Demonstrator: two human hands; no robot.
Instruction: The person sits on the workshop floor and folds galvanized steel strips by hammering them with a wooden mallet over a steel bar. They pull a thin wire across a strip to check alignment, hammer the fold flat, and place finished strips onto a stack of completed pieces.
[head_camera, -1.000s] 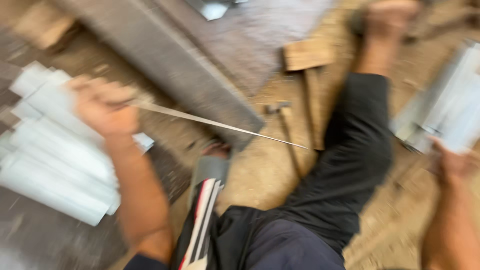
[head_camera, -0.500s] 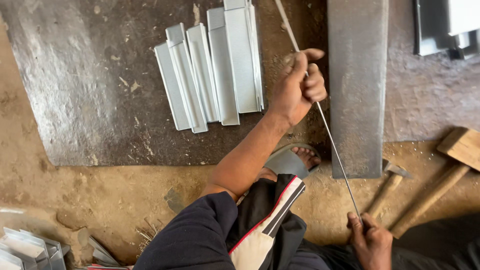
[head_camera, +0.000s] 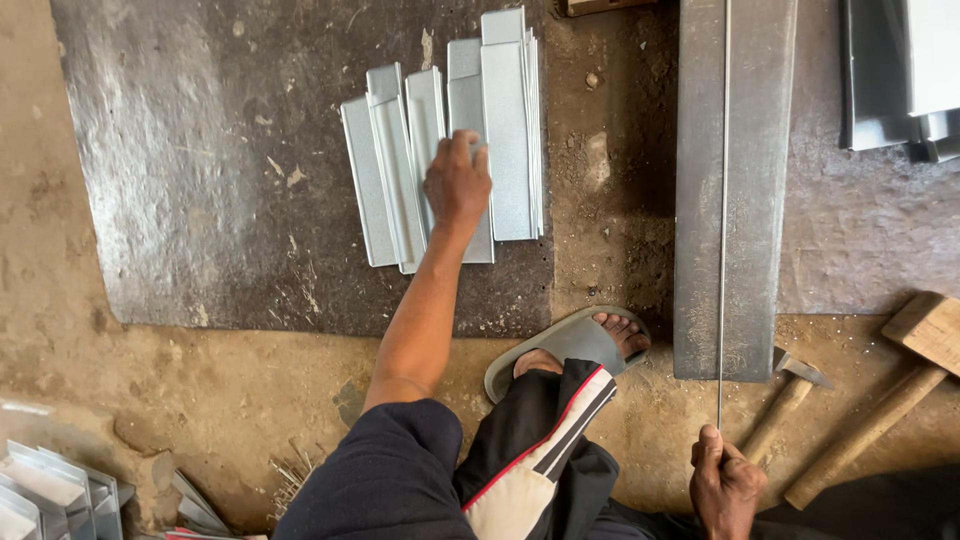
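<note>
Left hand (head_camera: 458, 183) released thin rod (head_camera: 723, 210), now on folded metal sheets (head_camera: 445, 150)

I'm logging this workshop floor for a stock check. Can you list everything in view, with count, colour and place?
folded sheet pieces: about five, silver-grey, fanned on the dark plate
dark plate: one, dark grey, on the dirt floor
metal beam: one, grey, upright at right
thin rod: one, silver, along the beam
hammer: one, wooden handle, below the beam
wooden mallet: one, brown, far right
sandal: one, grey, on the foot
left hand: on the sheet pieces
right hand: grips the rod's lower end
</note>
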